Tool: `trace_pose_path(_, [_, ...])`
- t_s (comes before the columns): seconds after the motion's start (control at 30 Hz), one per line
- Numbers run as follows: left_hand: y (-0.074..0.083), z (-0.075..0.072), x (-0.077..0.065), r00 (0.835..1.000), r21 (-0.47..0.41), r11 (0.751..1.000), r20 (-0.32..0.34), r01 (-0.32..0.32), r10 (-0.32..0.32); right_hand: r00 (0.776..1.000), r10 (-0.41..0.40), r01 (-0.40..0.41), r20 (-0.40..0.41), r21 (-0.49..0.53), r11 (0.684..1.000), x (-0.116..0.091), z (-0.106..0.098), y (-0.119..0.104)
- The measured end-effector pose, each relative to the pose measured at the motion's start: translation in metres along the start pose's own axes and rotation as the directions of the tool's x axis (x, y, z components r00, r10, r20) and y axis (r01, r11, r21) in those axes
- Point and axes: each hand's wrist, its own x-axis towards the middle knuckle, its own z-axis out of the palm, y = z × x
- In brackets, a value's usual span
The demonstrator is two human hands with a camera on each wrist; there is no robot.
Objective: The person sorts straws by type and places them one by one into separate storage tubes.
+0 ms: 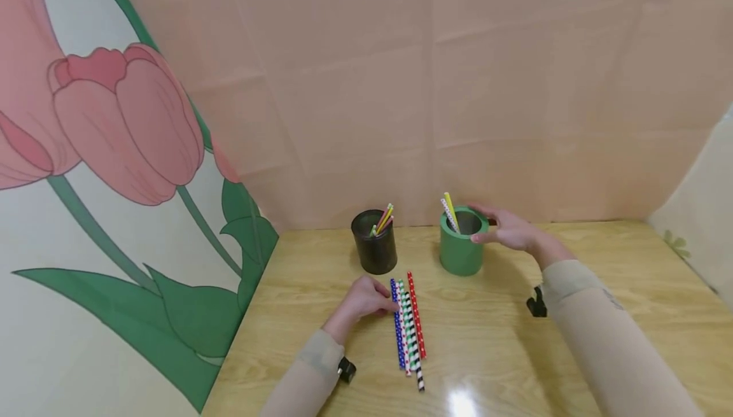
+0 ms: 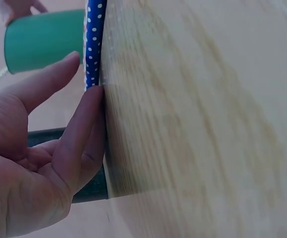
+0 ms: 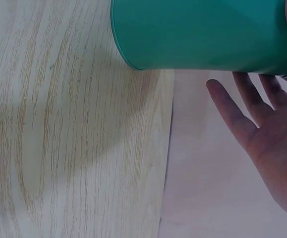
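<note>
Left hand (image 1: 364, 298): at the left edge of a row of straws, near their far ends; thumb and fingertips a narrow gap apart, next to a slender blue straw with white dots (image 1: 397, 334); whether they pinch it cannot be told.

Right hand (image 1: 509, 231): grips a matte green cylindrical cup (image 1: 461, 256) from its right side, thumb over the near rim, some fingers behind; one finger stands away from the wall in the right wrist view.

Straws, five visible, lying side by side on the table in front of the two cups: the blue one at left; a white straw with red dots (image 1: 406, 360); a green-and-white straw (image 1: 408, 326); a black-and-white striped straw (image 1: 420, 379), reaching nearest the person; a red straw with white dots (image 1: 417, 316) at right.

Green cup, contents: one yellow straw (image 1: 450, 204) and one white straw with dark dots (image 1: 448, 213), both leaning left. Cup upright.

Black cylindrical cup (image 1: 376, 254): upright, left of the green cup and apart from it; holds several thin yellow, pink and green straws (image 1: 385, 218), leaning right.

Setting: pale wood-grained table (image 1: 475, 328); creased pinkish-beige cloth (image 1: 458, 86) behind; pink tulip mural (image 1: 114, 105) at left.
</note>
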Motion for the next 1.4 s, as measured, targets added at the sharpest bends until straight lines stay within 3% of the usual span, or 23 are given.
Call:
trace_pose_path(0.17, [0.0011,0.0015,0.0007,1.000,0.049,0.999,-0.012,-0.003,0.004,1.000,0.000,0.000,0.009,0.009,1.000,-0.0009,-0.0001,0.0021])
trace_pose_path(0.5, [0.0019,-0.0006,0.0006,1.000,0.047,0.999,0.025,0.012,-0.013,1.000,0.017,-0.018,0.013,0.021,1.000,0.0001,0.0005,0.0016])
trace_pose_path(0.87, [0.0026,0.0018,0.0006,1.000,0.087,0.996,0.005,0.023,-0.023,1.000,0.028,-0.028,0.013,0.026,0.999,-0.0012,0.0013,-0.0030])
trace_pose_path(1.23, [0.0000,-0.0027,-0.0026,1.000,0.050,0.999,0.029,0.011,-0.012,1.000,0.019,-0.019,0.013,0.045,0.999,-0.0012,0.0035,-0.0005])
trace_pose_path(1.4, [0.0030,0.0009,-0.0014,1.000,0.105,0.994,0.001,0.024,-0.024,1.000,0.023,-0.023,0.008,0.024,0.999,-0.0001,0.0020,-0.0001])
